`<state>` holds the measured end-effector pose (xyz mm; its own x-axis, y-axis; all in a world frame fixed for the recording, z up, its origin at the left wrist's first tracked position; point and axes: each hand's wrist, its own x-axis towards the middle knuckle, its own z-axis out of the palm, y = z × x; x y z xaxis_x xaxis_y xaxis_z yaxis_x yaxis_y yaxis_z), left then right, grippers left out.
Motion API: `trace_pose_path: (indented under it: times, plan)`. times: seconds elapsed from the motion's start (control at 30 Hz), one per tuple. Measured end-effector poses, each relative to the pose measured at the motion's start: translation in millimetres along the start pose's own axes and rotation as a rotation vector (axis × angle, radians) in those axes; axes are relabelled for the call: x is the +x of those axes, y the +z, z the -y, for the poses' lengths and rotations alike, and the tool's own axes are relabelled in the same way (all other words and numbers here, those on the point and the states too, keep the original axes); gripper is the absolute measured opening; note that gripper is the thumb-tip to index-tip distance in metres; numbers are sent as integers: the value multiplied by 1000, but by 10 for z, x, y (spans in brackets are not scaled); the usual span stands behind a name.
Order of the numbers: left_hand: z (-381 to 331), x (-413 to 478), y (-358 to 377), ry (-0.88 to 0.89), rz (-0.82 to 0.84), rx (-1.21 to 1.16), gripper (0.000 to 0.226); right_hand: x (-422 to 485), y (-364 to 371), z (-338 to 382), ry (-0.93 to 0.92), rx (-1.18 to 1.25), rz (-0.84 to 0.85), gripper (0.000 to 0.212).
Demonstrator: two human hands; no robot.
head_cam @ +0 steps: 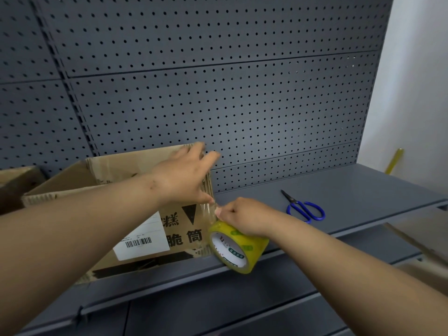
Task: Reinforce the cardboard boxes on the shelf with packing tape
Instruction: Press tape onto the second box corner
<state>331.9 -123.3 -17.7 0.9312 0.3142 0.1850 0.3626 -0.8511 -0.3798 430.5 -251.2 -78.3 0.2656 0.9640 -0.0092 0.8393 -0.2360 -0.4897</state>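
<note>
An open cardboard box (135,229) with black characters and a white barcode label stands on the grey shelf (339,197). My left hand (186,173) lies over the box's right corner, fingers spread flat along the edge and thumb pressing down near the clear tape strip. My right hand (244,214) grips the yellow roll of packing tape (238,247) just right of that corner, low by the shelf's front edge. A stretch of clear tape runs from the roll up the corner.
Blue-handled scissors (305,209) lie on the shelf to the right. A second cardboard box (14,180) sits at the far left. A grey pegboard (218,93) backs the shelf. More cardboard (417,241) shows on the lower right level.
</note>
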Motion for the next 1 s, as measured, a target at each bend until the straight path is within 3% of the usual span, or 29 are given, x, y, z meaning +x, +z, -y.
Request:
trace_pose_path:
  times: [0.1,0.17,0.23,0.37,0.57,0.7,0.83,0.93,1.0]
  plan:
    - [29,-43,-14,266,-268,299,82,-3,7,-2,1,7,-2,44]
    - [43,-18,-6,526,-333,368,52,8,17,-12,9,5,-12,45]
    - [76,5,57,644,-335,374,23,27,31,-21,18,7,-11,47]
    - [52,14,94,601,-198,280,12,31,25,-25,27,11,-6,48]
    - [6,29,51,581,-175,200,12,43,-14,-12,-1,-10,37,43]
    - [9,30,73,546,-109,220,31,55,-21,-30,-7,11,72,39]
    - [-28,33,69,536,-105,259,28,46,-35,-59,34,83,117,35]
    - [-39,42,58,510,-48,275,29,-16,32,-182,32,122,121,88]
    - [-31,39,70,512,-53,280,29,-118,130,-238,-1,146,72,109]
